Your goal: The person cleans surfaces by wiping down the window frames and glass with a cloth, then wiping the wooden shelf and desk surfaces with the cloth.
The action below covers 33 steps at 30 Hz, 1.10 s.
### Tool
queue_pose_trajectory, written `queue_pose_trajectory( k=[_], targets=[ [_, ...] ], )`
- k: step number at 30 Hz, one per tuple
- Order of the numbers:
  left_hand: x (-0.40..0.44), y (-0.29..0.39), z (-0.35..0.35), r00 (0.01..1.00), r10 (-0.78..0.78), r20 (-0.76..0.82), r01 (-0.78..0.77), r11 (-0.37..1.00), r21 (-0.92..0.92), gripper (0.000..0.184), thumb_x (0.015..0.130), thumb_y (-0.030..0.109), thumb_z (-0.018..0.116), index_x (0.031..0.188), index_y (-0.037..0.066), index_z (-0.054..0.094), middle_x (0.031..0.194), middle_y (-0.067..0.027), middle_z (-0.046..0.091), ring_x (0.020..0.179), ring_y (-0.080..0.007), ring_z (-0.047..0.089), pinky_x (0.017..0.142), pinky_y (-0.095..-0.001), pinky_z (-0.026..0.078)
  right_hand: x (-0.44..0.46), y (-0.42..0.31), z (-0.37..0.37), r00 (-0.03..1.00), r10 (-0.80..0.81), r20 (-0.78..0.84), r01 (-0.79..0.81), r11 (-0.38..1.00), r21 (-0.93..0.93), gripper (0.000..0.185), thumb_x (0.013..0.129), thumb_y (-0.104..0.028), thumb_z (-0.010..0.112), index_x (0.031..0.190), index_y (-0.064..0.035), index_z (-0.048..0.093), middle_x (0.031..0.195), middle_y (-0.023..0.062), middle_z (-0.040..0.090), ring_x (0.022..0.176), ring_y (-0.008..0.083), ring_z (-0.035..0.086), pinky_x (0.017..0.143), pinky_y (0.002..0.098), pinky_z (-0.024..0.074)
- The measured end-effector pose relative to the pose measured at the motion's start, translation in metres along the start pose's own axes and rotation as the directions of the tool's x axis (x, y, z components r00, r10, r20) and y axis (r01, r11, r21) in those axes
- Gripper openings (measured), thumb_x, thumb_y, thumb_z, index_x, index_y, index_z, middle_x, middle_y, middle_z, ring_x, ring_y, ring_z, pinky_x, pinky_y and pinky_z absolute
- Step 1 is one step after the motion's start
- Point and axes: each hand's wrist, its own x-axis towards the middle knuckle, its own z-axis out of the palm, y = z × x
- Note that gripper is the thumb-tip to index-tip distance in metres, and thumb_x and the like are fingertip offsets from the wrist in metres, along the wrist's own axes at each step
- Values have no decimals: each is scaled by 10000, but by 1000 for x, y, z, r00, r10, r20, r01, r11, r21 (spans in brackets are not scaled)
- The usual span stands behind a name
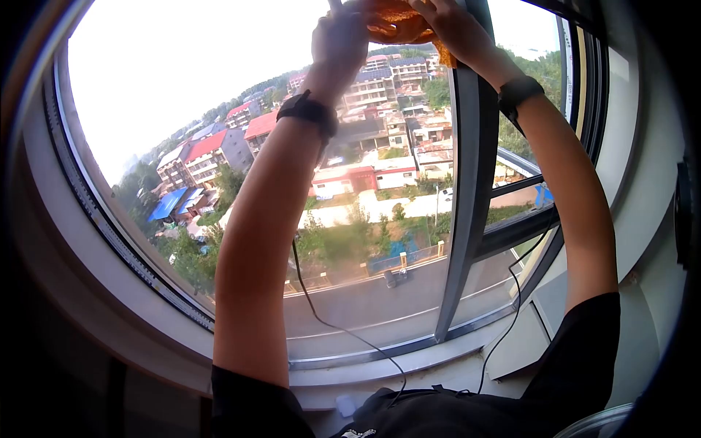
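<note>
Right hand (pixel 458 35) grips the bunched orange cloth (pixel 398 28) at twelve o'clock, near the window frame (pixel 475 153); left hand (pixel 340 47), at the cloth's nine o'clock, curls, its hold unclear; bunching probably keeps the cloth manageable.

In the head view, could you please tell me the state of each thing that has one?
Orange cloth: bunched, raised against the window
Left hand: raised, beside the cloth, grip unclear
Right hand: raised, fingers on the cloth
Black wristbands: worn, one on each wrist
Black cables: slack
Window: cannot tell whether open or shut
</note>
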Motion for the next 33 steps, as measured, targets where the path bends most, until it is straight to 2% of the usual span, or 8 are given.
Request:
queue_pose_trajectory(
  k=[2,9,14,16,19,20,22,33],
  targets=[
    [6,-22,3,997,-77,30,78,997,-27,241,860,111,685,1047,-40,706,1188,-272,537,792,-405,727,739,-438,642,17,5,5,932,-285,-226,201,922,-332,543,787,19,672,1311,42,532,1239,246,587,1131,379,613,996,440,517],
    [-15,-8,-28,918,64,391,-28,995,-97,643,788,0,618,1402,-62,436,1340,-301,417,1128,-477,593,1010,-512,531,21,5,6,997,-21,76,20,1000,17,373,885,-4,552,1252,48,590,1314,267,565,1195,368,596,994,420,528],
    [-25,-28,-2,892,338,300,-315,941,-125,625,807,-23,691,1392,-3,473,1281,-247,489,1092,-372,646,941,-458,588,-30,-17,-29,885,-370,284,464,757,-460,381,918,-111,523,1178,149,620,1330,310,540,1278,472,518,1113,493,435],
    [-20,-2,-40,848,299,437,250,501,-828,492,865,114,643,1330,-18,551,1325,-233,535,924,-350,630,740,-397,559,-44,-26,-39,838,-436,328,540,750,-381,448,896,-135,547,1180,207,604,1313,337,533,1252,569,491,1166,562,355],
    [-36,2,-23,811,268,520,242,656,-715,384,902,166,657,1248,5,612,1191,-195,607,874,-312,644,713,-370,565,-74,-48,-77,692,-411,593,720,443,-534,436,888,-123,561,1201,178,599,1297,318,552,1231,501,540,1123,496,427],
    [-39,14,-15,825,301,478,-99,910,-402,414,871,97,698,1263,10,598,1192,-181,584,909,-304,677,750,-364,604,-109,-21,7,919,-269,288,369,842,-394,528,915,-81,651,1428,-40,531,1536,185,434,1467,332,363,1191,375,382],
    [-58,36,9,894,395,212,-420,903,90,330,859,78,737,1170,18,644,1126,-98,594,832,-226,732,667,-278,643,-131,-33,13,898,-237,370,396,800,-450,587,905,-138,622,1473,-60,496,1565,194,382,1487,345,308,1221,367,327],
    [-112,100,7,788,514,339,-559,828,42,210,821,181,691,1006,90,730,1193,-45,578,1124,-208,537,908,-347,482,-184,-38,9,906,-353,233,400,895,-197,280,886,-102,649,1162,-60,675,1308,133,620,1262,278,586,1004,292,548]
  ],
)
